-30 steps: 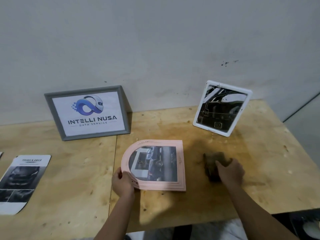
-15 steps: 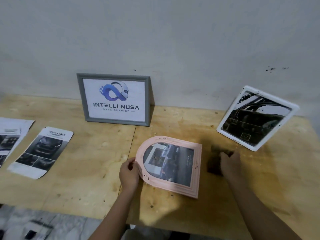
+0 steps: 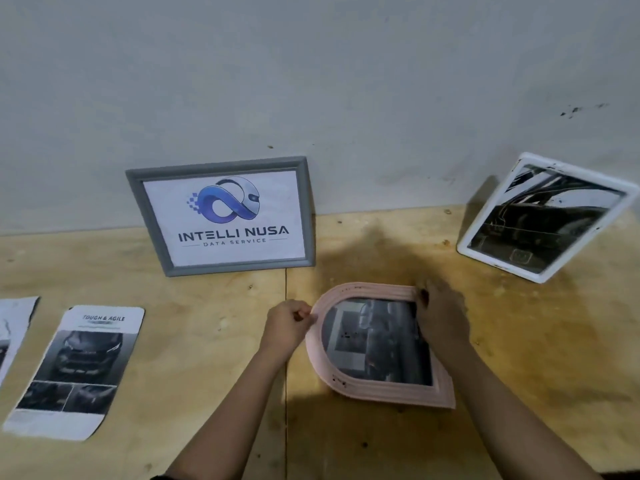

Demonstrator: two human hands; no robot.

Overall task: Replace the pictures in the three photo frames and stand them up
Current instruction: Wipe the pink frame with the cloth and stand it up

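A person's left hand (image 3: 287,327) pinches the curved edge of a pink arched photo frame (image 3: 381,393) at lower centre, while the right hand (image 3: 443,323) grips its upper right corner. A grey frame (image 3: 221,216) stands at centre against the wall, and a white frame (image 3: 543,220) stands at upper right.

Plywood table (image 3: 207,341), two boards, with the seam running under the left hand (image 3: 287,327). Grey frame (image 3: 221,216) stands beyond its fingers, at the wall. White frame (image 3: 543,220) stands beyond and right of the right hand (image 3: 441,323). Pink arched frame (image 3: 377,344) is gripped between both hands' fingers. Printed sheet (image 3: 79,368) lies flat well left of them, and a second sheet (image 3: 14,323) lies farther left.
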